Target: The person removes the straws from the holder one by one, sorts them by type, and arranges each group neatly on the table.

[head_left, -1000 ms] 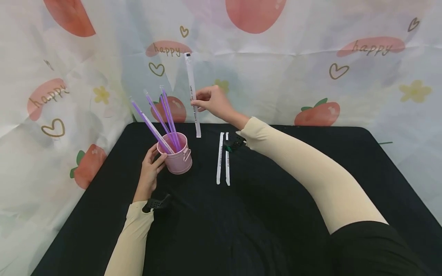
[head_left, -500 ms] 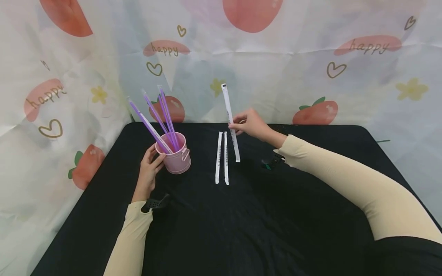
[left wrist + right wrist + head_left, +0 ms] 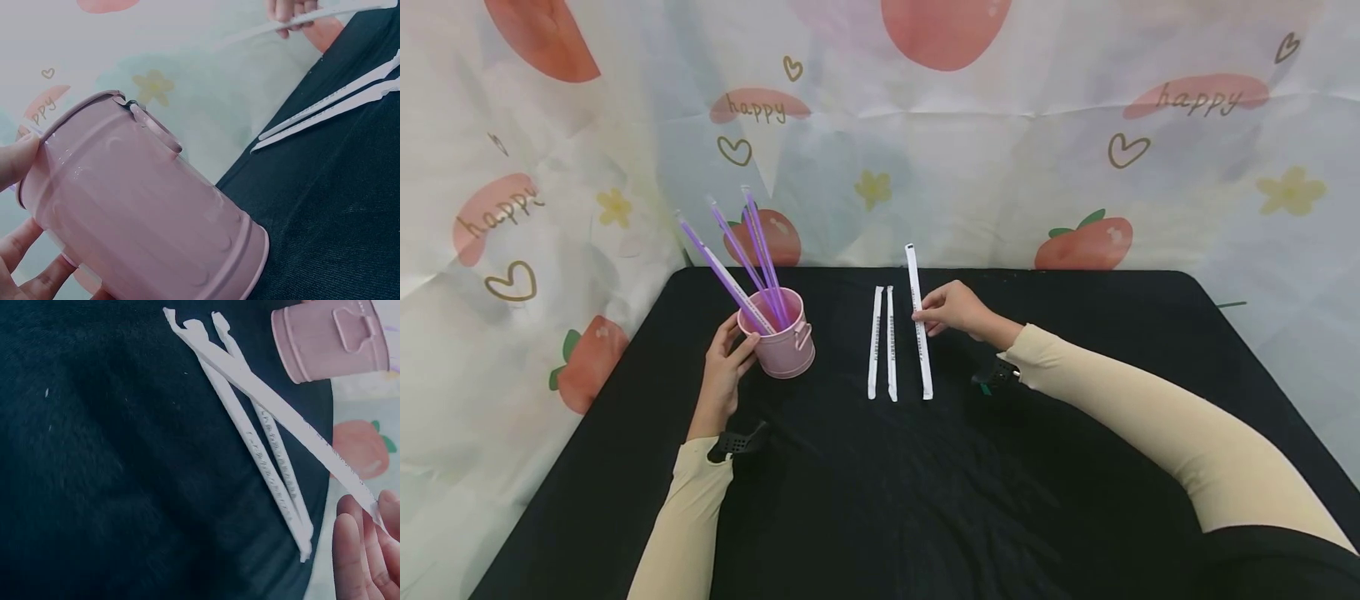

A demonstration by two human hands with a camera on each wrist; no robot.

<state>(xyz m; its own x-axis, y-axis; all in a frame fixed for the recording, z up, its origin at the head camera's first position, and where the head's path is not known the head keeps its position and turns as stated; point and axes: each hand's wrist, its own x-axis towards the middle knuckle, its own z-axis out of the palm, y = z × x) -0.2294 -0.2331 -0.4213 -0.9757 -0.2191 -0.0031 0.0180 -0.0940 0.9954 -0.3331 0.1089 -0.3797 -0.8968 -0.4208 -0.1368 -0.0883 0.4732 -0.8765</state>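
Observation:
A pink metal bucket with a small side handle stands at the left of the table, holding several purple straws in clear wrappers that lean out over its rim. My left hand grips the bucket's left side, thumb near the rim. In my right hand a paper-wrapped straw is pinched around its middle, its upper end leaning slightly left. Just left of it, two more white paper-wrapped straws lie side by side on the cloth. The right wrist view has the pinched straw crossing in front of those two.
Black cloth covers the table. Behind and to the left hangs a pale curtain printed with fruit, hearts and flowers. Each wrist wears a black strap with a camera.
My right hand has carried the wrapped straw away from beside the bucket, rightward and down, to the right of the two lying straws. My left hand has stayed on the bucket.

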